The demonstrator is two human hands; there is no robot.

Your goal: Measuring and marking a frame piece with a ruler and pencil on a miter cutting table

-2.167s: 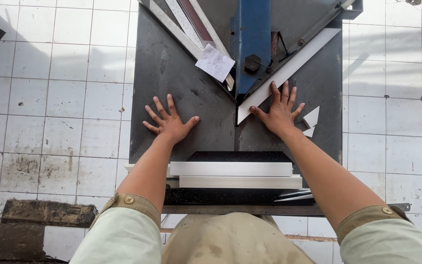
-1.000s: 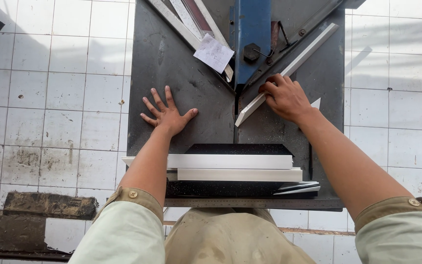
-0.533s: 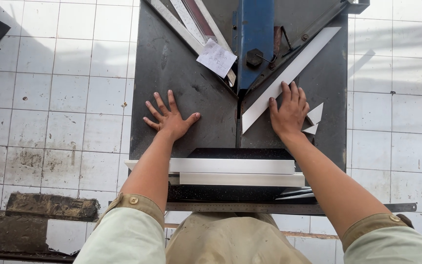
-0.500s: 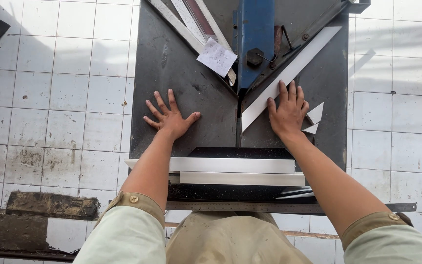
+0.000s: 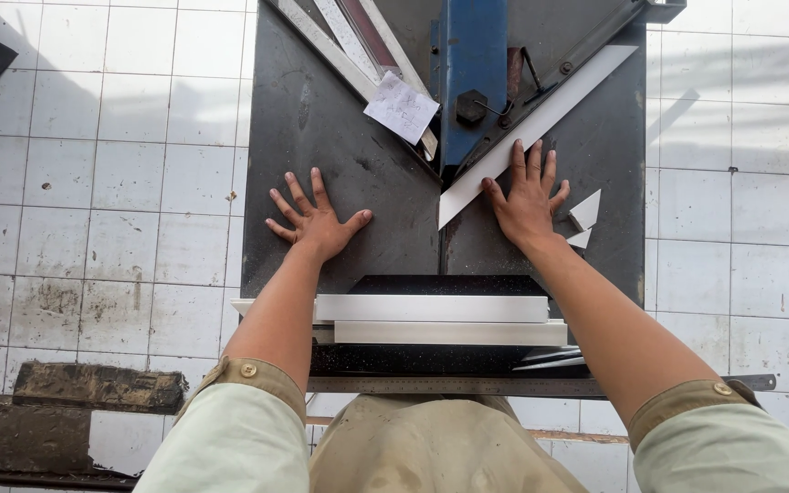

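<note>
White moulding strip [image 5: 541, 123] lies diagonally on the dark metal surface [image 5: 340, 164], its long axis running from the far right corner down to a pointed cut end near the middle, beside the blue machine head [image 5: 472, 73]. The right hand [image 5: 527, 201] presses flat on the strip's lower end, fingers spread and grasping nothing. The left hand [image 5: 317, 219] rests open-palmed on the bare left half of the surface, and two small white triangular offcuts [image 5: 584, 219] lie just right of the right hand.

I'm seeing the blue machine head [image 5: 473, 73] running off the top edge. The right hand [image 5: 527, 201] is covering part of the white strip [image 5: 541, 119]. Paper slip [image 5: 401, 107] markings are reading too small.
</note>
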